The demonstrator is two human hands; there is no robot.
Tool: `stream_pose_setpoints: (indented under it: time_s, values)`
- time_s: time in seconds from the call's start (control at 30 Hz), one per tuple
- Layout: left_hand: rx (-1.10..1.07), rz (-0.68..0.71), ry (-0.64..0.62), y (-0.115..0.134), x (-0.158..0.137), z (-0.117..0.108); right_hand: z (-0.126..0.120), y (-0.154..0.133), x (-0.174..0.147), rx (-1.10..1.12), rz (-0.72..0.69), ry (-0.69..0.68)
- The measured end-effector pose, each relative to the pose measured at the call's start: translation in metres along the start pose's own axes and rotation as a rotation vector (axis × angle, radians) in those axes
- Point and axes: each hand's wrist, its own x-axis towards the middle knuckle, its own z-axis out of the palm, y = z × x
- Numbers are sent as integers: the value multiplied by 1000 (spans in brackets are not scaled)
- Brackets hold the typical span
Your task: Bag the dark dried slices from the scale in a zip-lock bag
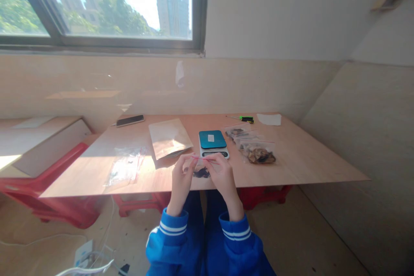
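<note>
My left hand (181, 177) and my right hand (222, 175) together pinch the pink top strip of a small clear zip bag (202, 170) with dark pieces inside. I hold it just above the near edge of the wooden table (300, 159). Right behind the bag stands a small scale (212, 143) with a teal top. Both sleeves are blue with white stripes.
Filled clear bags (255, 148) lie right of the scale. A brown paper pouch (169, 138) and several empty clear bags (124, 166) lie to the left. A phone (130, 120), a green-handled tool (246, 118) and white paper (269, 119) sit at the back. Red stools (51, 194) support the board.
</note>
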Motion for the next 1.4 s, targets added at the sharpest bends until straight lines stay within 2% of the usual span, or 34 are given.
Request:
stream_pose_setpoints:
  time_s: [0.23, 0.33, 0.43, 0.57, 0.67, 0.8, 0.9, 1.0, 1.13, 1.23, 1.4]
  values:
    - [55, 26, -19, -1, 11, 4, 11, 7, 9, -118, 13, 100]
    - [117, 74, -40, 4, 27, 6, 17, 16, 22, -177, 31, 124]
    - [151, 117, -120, 10, 49, 7, 22, 22, 36, -243, 49, 167]
    - [158, 155, -119, 16, 65, 10, 26, 19, 42, -175, 63, 179]
    - [153, 165, -54, 16, 55, 13, 27, 9, 31, -75, 65, 152]
    - [131, 163, 33, 13, 27, 16, 21, -3, 11, -46, 79, 118]
    - [113, 157, 24, 13, 13, 15, 15, -6, 4, -86, 57, 101]
    - [86, 155, -15, 17, 10, 14, 10, -4, 3, -107, 19, 111]
    - [45, 60, 60, 22, 10, 15, 8, -3, 2, -87, -17, 97]
    - [-1, -28, 76, 23, 8, 18, 8, -3, 0, -30, 9, 95]
    - [-63, -55, 44, 23, 6, 18, 7, -4, -1, 19, 41, 92]
